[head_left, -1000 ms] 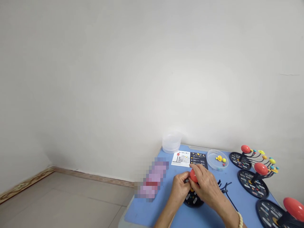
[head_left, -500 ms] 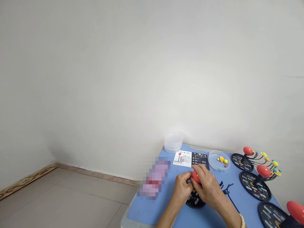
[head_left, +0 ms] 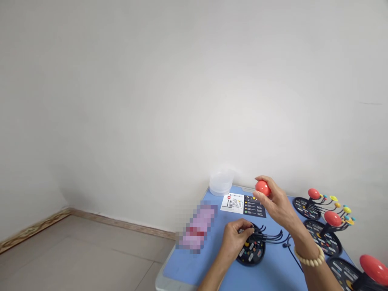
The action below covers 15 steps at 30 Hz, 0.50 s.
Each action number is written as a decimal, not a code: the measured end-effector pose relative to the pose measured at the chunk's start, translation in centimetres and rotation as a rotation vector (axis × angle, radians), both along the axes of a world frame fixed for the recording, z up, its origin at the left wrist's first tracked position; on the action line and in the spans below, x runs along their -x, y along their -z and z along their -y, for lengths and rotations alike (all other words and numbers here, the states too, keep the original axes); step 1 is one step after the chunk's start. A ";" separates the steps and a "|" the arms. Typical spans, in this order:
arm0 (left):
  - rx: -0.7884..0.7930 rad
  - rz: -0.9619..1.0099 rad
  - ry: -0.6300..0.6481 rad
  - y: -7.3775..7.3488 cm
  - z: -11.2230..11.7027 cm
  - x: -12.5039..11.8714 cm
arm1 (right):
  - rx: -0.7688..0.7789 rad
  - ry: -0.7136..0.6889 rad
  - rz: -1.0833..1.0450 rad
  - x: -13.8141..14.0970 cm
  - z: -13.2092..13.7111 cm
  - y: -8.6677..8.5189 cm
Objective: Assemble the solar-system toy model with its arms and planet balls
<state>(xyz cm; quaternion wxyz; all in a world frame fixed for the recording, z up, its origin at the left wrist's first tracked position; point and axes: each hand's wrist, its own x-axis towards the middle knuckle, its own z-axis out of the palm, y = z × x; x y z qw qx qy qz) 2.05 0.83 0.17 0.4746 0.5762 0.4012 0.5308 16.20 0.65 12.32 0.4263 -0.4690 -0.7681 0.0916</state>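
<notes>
My right hand (head_left: 277,202) is raised above the table, its thumb and fingers closed around a glossy red ball (head_left: 263,188). Lower down, my left hand (head_left: 236,238) pinches the top of the black post on a round black base (head_left: 250,258); the fingers hide most of that post. Several curved black rods (head_left: 274,235) fan out to the right from beside the left fingertips. The base carries a printed pattern of coloured dots and pale labels.
Three solar system models with red balls, such as this one (head_left: 332,218), line the right side. An instruction sheet (head_left: 232,204) and clear round containers (head_left: 220,184) are at the back. A blurred pink item (head_left: 200,226) lies left on the blue table (head_left: 188,266). A black cord (head_left: 294,256) lies right.
My right hand has lifted the red ball up and away from the post, toward the back right. My left hand stays at the base, and the black rods now show.
</notes>
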 end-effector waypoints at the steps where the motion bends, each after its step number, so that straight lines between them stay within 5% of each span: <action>1: 0.000 -0.007 -0.010 0.0 0.0 0.0 | 0.095 0.014 0.017 0.0 -0.9 0.4; 8: -0.021 -0.064 -0.029 0.0 0.0 0.0 | 0.391 0.107 0.320 -0.5 -6.9 6.4; 15: -0.013 -0.073 -0.026 0.2 0.0 0.1 | 0.525 0.152 0.567 -0.7 -9.3 7.5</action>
